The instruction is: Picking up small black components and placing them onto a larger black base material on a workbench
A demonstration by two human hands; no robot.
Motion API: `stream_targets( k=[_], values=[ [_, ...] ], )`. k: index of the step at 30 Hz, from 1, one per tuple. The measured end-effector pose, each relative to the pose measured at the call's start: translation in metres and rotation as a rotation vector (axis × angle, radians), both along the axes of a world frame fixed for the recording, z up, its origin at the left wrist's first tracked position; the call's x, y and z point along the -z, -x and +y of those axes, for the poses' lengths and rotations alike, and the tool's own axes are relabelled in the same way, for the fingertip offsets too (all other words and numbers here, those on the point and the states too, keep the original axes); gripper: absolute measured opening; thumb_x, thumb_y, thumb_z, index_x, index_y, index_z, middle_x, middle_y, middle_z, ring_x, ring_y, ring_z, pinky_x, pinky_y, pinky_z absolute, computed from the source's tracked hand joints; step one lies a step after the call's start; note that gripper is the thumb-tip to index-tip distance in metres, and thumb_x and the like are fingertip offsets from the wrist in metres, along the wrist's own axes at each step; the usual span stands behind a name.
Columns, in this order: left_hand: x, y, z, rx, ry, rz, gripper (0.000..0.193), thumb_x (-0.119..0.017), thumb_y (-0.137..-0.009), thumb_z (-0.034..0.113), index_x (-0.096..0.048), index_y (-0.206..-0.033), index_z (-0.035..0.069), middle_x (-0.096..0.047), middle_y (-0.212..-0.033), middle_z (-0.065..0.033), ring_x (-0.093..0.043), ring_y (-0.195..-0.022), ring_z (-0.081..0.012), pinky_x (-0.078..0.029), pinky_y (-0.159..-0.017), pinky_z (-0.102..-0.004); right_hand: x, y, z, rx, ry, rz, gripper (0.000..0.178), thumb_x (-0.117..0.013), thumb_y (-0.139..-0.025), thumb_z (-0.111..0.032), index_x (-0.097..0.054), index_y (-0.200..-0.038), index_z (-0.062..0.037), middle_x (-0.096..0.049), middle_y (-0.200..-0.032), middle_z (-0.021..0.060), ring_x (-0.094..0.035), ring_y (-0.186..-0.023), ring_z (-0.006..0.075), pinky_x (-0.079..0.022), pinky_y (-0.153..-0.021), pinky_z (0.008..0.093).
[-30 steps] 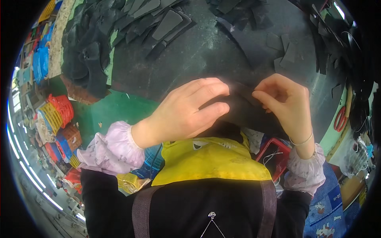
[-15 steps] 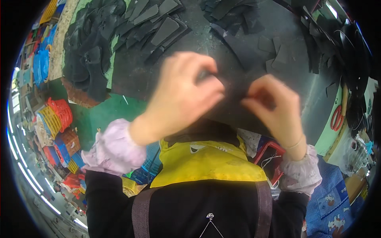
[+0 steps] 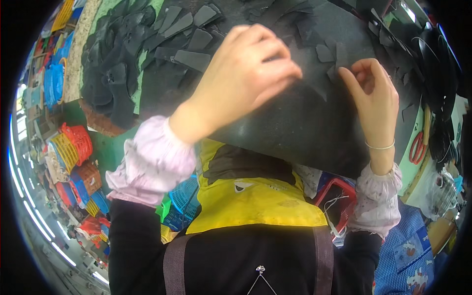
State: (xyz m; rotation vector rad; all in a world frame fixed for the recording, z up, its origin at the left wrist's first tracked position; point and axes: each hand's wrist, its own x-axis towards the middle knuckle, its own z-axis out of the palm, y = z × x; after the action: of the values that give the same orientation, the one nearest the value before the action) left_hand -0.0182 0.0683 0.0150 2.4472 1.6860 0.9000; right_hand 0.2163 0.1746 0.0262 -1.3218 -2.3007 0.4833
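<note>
My left hand is raised above the dark sheet on the table, back of the hand up. Its fingers curl in toward the thumb, and whatever they may hold is hidden. To the right, my right hand reaches in among loose flat black pieces. Its thumb and forefinger stand a little apart, beside a narrow dark grey piece. Another small dark piece lies just left of that one. Beyond my left hand, several tapered black pieces overlap in a loose spread.
A heap of curved black cutouts covers the table's far left. More black strips pile up at the far right. Red-handled scissors lie by the right edge. Below the table are a red basket and a blue basket.
Both hands have moved farther away over the table, and the right one also went rightward to the loose pieces. The gap between the hands is wider.
</note>
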Motion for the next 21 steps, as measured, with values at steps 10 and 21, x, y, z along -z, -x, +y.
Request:
stream_targets(
  k=[10,21],
  values=[
    [-0.013,-0.024,-0.045,0.042,0.266,-0.119,0.047,-0.074,-0.078,0.009,-0.071,-0.125,0.014,-0.061,-0.12,-0.0093,-0.059,-0.108,-0.0286,-0.048,-0.093,-0.0397,0.005,0.001,0.007,-0.148,0.116,0.12,0.017,-0.08,-0.08,-0.004,-0.067,-0.091,-0.0045,-0.065,-0.081,0.0021,-0.058,-0.066,0.0135,-0.048,-0.064,0.0277],
    [0.015,-0.026,0.011,0.031,-0.064,-0.168,0.03,-0.073,-0.079,0.003,-0.068,-0.107,0.009,-0.064,-0.117,-0.0075,-0.06,-0.116,-0.0306,-0.049,-0.098,-0.0429,-0.008,-0.034,0.006,-0.151,0.346,0.313,0.015,-0.073,-0.087,0.004,-0.072,-0.102,0.0015,-0.075,-0.098,0.0051,-0.069,-0.086,0.011,-0.053,-0.078,0.0243]
  ],
)
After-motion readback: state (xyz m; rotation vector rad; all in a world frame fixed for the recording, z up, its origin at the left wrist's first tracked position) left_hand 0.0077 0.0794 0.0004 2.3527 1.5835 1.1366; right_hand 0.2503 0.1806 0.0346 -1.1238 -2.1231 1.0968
